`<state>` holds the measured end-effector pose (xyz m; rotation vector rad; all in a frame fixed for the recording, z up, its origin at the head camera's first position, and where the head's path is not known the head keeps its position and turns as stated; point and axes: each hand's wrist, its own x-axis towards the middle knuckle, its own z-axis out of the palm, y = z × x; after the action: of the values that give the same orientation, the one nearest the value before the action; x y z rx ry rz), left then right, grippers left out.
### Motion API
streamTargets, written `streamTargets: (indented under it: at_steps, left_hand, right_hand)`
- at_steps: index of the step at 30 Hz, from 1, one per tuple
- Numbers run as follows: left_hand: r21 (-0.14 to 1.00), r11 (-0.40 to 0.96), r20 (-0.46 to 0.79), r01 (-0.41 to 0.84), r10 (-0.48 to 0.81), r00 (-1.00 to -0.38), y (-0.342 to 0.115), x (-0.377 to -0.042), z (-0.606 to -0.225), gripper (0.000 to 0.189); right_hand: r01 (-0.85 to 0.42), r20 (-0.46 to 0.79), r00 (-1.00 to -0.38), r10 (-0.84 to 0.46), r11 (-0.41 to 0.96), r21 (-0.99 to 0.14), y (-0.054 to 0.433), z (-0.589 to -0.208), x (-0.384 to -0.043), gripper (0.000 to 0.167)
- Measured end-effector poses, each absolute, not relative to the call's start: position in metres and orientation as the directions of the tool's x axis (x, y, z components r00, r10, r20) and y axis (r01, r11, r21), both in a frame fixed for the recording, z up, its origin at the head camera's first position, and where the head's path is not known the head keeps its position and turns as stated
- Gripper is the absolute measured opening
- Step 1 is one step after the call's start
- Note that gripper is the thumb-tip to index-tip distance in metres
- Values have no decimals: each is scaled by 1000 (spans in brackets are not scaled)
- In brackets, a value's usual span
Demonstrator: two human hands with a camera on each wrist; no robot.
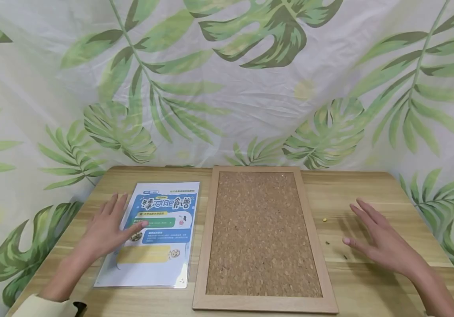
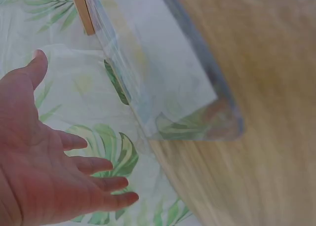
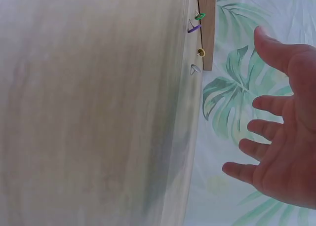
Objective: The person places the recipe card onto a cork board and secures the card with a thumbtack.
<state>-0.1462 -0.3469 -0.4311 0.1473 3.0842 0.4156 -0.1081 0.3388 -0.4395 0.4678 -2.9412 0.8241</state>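
Observation:
My left hand (image 1: 104, 229), fingers straight and spread, overlaps the left edge of a printed sheet in a clear sleeve (image 1: 151, 275) in the head view. From the left wrist, the palm (image 2: 44, 157) shows nothing held, and the clear sleeve (image 2: 163, 63) is beside it. A wood-framed cork board (image 1: 264, 233) lies right of the sheet. On the board's other side my right hand (image 1: 385, 242) is held out with fingers extended and nothing in it. Several thumbtacks lie between board and hand, among them a yellow one (image 3: 201, 53), a purple one (image 3: 194, 28) and a green one (image 3: 199, 16).
The wooden table (image 1: 353, 286) has its back edge against a white curtain with green leaves (image 1: 227, 101). The cork board reaches almost from the table's back edge to its front. A silvery thumbtack (image 3: 195, 68) lies near the yellow one.

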Motion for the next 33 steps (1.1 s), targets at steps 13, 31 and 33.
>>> streamTargets:
  at_steps: [13,31,33]
  left_hand:
    - [469,883,-102,21,78,-992,-364,-148,-430,111]
    - [628,772,-197,-101,32,-980,-400,-148,-438,90]
    - [630,769,-210,-110,32,-977,-404,-148,-438,89]
  right_hand:
    - [-424,302,-899,-318,809,-408,339,-445,-103,59]
    - [-480,222,-871,-438,663,-574,346,-456,-99,32]
    - [-492,222,-862,-455,651,-578,348,-458,-99,32]
